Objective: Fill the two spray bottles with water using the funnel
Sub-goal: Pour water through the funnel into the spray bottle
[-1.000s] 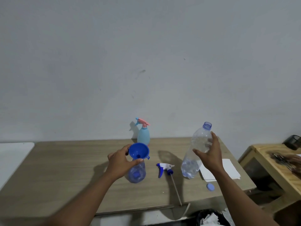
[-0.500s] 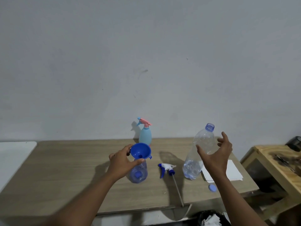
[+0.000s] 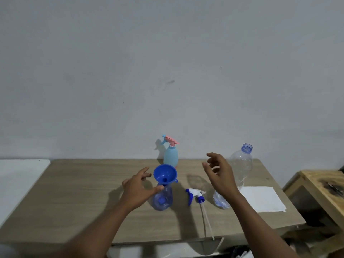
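Blue funnel (image 3: 165, 174), seated in clear bottle (image 3: 163, 199), lies beside fingers (image 3: 144, 173) of left hand (image 3: 136, 190).

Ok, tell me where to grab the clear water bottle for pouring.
Grip the water bottle round its middle with the right hand, coming from its left side, where that hand hovers open. It stands upright and uncapped, water low in its base, so a mid-body wrap steadies it.

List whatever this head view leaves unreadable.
Head view only:
Water bottle lower body: partly behind the right hand.
Light blue spray bottle fill: opaque; funnel overlaps its base.
Clear spray bottle left side: behind the left hand.
Dark items on side table: blurred, cut by right edge.
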